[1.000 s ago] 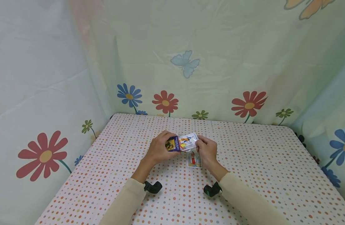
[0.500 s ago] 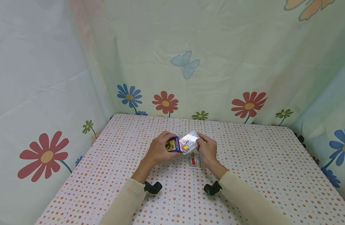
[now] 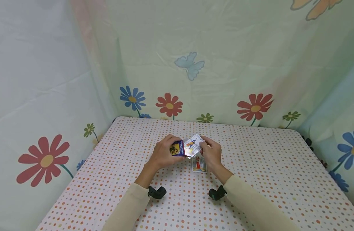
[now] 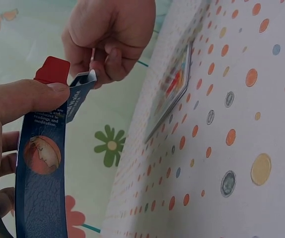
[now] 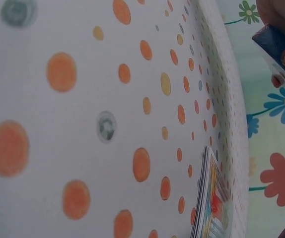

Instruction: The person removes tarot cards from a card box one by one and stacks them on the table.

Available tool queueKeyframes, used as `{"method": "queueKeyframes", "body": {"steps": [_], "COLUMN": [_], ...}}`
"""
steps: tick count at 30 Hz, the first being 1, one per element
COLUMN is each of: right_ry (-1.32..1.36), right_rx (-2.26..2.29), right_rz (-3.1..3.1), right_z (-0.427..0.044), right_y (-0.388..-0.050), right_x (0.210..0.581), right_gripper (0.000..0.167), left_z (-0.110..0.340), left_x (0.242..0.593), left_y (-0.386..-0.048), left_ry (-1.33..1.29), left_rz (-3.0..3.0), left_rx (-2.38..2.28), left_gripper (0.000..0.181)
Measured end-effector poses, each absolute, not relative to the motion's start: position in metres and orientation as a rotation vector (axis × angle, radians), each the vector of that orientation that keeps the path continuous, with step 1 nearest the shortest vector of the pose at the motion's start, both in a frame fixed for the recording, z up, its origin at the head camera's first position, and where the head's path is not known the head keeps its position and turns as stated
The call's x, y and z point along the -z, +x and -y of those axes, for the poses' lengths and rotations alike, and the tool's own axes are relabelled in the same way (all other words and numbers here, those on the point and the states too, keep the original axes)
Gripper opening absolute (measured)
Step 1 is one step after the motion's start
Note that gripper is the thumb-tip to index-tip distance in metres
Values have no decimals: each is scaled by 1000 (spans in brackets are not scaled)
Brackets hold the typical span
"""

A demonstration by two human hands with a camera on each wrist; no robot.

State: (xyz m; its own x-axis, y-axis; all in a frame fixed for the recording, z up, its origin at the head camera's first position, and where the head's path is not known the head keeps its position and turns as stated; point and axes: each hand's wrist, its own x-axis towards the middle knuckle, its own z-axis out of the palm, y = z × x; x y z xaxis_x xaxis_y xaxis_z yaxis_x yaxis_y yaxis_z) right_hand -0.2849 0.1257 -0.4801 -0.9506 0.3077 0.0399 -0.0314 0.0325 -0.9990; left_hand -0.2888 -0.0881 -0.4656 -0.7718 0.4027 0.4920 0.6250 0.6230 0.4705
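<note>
My left hand [image 3: 164, 152] grips a dark blue card box [image 4: 40, 193] with a yellow picture on its front, thumb along one edge. A red flap [image 4: 53, 71] sticks up at its end. Beside the box's right end, my right hand [image 3: 212, 153] pinches a white-bordered picture card [image 3: 193, 146] between thumb and fingers. The card is tilted, its lower left corner close to the box; whether it is a single card is unclear. Below it on the table lies a small stack of cards [image 3: 199, 164], showing a figure in red, partly hidden by my right hand.
A dotted cloth covers the table [image 3: 252, 160], with its far edge in front of a hanging curtain [image 3: 217, 80] printed with flowers and butterflies. Dark devices are strapped to my left wrist [image 3: 157, 192] and right wrist [image 3: 217, 193].
The card in my right hand has turned from roughly in line with the box to a steeper slant. Its visible picture looks different. My left hand and the stack have stayed put.
</note>
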Motion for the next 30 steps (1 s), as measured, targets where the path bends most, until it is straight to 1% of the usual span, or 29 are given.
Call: {"method": "queueKeyframes", "body": {"steps": [6, 12, 20, 30], "right_ry": [-343, -344, -284, -166], "right_rx": [-2036, -2077, -2115, -2177], "right_rz": [2041, 2024, 2041, 2036], "right_z": [-123, -120, -115, -111], "right_y": [-284, -281, -277, -271], "right_x": [480, 479, 481, 482], "right_gripper": [34, 37, 52, 80], "left_z": [88, 88, 88, 88], "left_x": [467, 468, 467, 466], "left_y": [-288, -288, -289, -290], "left_ry": [-836, -838, -820, -814], "left_rz": [2524, 2515, 2517, 2511], "left_rx": [878, 887, 915, 901], "left_gripper": [68, 68, 69, 68]}}
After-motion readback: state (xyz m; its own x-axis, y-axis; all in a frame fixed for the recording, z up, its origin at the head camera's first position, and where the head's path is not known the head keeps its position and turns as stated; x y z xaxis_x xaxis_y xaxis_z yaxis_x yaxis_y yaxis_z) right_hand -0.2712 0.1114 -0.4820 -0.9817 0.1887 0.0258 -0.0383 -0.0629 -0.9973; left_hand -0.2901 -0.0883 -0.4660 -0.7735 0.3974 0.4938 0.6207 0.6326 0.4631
